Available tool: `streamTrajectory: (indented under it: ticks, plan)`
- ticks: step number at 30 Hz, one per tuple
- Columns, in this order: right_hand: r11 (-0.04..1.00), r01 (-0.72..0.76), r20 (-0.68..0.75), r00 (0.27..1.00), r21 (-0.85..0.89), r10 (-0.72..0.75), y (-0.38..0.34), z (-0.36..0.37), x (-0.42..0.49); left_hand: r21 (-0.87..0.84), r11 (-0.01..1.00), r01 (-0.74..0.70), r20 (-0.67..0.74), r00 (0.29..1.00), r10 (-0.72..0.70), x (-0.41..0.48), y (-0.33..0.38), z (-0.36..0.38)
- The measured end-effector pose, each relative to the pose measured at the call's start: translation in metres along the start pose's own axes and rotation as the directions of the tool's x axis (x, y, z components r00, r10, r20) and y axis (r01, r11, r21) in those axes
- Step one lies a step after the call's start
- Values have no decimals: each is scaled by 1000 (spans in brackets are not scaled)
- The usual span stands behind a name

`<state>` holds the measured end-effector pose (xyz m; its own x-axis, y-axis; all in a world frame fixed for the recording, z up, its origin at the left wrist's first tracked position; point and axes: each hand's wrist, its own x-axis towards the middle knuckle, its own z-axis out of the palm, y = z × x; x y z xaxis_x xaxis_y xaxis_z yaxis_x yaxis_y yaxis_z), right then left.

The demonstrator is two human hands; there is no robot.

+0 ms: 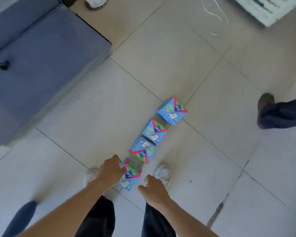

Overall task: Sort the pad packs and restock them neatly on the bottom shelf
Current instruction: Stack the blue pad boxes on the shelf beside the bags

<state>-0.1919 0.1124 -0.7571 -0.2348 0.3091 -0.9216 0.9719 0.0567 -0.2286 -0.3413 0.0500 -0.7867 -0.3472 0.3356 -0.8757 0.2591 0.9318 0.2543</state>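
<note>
Several blue pad packs with pink and green trim lie in a diagonal row on the tiled floor. The farthest pile (172, 111) holds more than one pack. Below it lie a second pack (154, 131) and a third pack (142, 150). The nearest stack (130, 176) sits between my feet. My left hand (111, 170) rests against the left edge of that nearest stack, fingers curled on it. My right hand (153, 188) hovers just right of the stack, fingers loosely bent, holding nothing. No shelf is in view.
A large grey-blue block (41, 65) fills the upper left. Another person's leg and shoe (277, 112) stand at the right. My white shoes (162, 173) flank the nearest stack. A white cord (215, 14) lies on the floor at the top.
</note>
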Motion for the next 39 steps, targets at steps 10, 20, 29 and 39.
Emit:
streamTrajectory:
  ticks: [10, 20, 29, 39]
  plan:
    - [984, -69, -48, 996, 166, 78, 45, 76, 77, 150, 988, -37, 41, 999, 31, 58, -46, 76]
    - [795, -219, -49, 954, 566, 297, 98, 149, 207, 212, 974, -83, 72, 995, 69, 180, -87, 146]
    - [592, -206, -12, 939, 779, 343, 111, 199, 266, 67, 996, -66, -8, 998, 67, 211, -115, 187]
    - [576, -22, -161, 951, 817, 264, 63, 118, 188, -154, 978, -142, -143, 982, 120, 134, -61, 121]
